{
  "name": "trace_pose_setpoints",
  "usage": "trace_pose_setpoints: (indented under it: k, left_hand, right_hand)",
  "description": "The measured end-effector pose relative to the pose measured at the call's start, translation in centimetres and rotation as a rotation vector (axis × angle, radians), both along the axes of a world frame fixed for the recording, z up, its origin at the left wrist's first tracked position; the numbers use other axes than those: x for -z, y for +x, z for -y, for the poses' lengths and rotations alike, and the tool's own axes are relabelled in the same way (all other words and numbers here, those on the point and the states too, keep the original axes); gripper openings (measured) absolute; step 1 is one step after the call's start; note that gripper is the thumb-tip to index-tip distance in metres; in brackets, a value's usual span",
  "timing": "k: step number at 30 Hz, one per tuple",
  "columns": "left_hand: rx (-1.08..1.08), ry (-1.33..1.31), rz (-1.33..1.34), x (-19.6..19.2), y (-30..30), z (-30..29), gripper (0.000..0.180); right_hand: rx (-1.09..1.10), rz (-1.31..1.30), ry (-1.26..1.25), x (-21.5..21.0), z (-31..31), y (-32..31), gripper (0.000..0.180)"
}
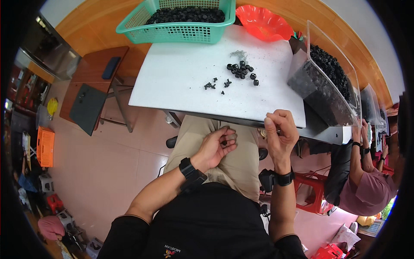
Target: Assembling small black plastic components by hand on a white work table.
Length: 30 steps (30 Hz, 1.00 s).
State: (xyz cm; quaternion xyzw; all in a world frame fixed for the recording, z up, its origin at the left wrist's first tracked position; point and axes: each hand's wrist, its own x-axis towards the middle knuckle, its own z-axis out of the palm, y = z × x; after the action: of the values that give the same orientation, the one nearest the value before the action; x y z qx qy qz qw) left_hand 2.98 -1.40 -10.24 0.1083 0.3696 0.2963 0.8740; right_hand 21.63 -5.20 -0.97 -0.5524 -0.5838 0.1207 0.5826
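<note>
My left hand (215, 147) is turned palm up over my lap, its fingers curled around a small black part (224, 143). Off the table's near right edge, my right hand (282, 133) is raised with thumb and forefinger pinched together. Whatever lies in that pinch is too small to make out. On the white tabletop (172, 82) beyond my hands lies a cluster of round black knobs (236, 69). Behind the knobs is a little heap of thin metal pins (239, 55). Several small branched black pieces (210, 86) are scattered nearer to me.
A green basket (177, 33) of black parts stands at the back, beside a red wavy-rimmed bowl (265, 23). At the right leans a clear bin (332, 93) full of black parts. A co-worker (366, 187) sits beyond it; a brown folding table (92, 73) is at left.
</note>
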Motion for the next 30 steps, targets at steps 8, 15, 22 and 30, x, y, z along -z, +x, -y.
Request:
trace_pose_setpoints:
  k: [8, 15, 22, 30]
  left_hand:
    - [0.141, 0.119, -0.036, -2.9, -3.7, 2.9, 0.024]
    - [0.167, 0.311, -0.041, -5.9, -5.4, 3.6, 0.024]
    - [0.154, 0.377, -0.063, -6.6, -7.7, 4.0, 0.031]
    - [0.178, 0.413, -0.088, -6.8, -8.4, 3.8, 0.036]
  right_hand:
    - [-0.063, 0.256, -0.146, -4.7, -2.9, 2.1, 0.009]
    - [-0.062, 0.523, -0.123, -4.0, -13.5, 5.3, 0.015]
    - [-0.043, 0.847, -0.325, -2.3, -18.8, 4.5, 0.021]
    - [-0.123, 1.010, -0.309, -2.6, -20.4, 4.5, 0.011]
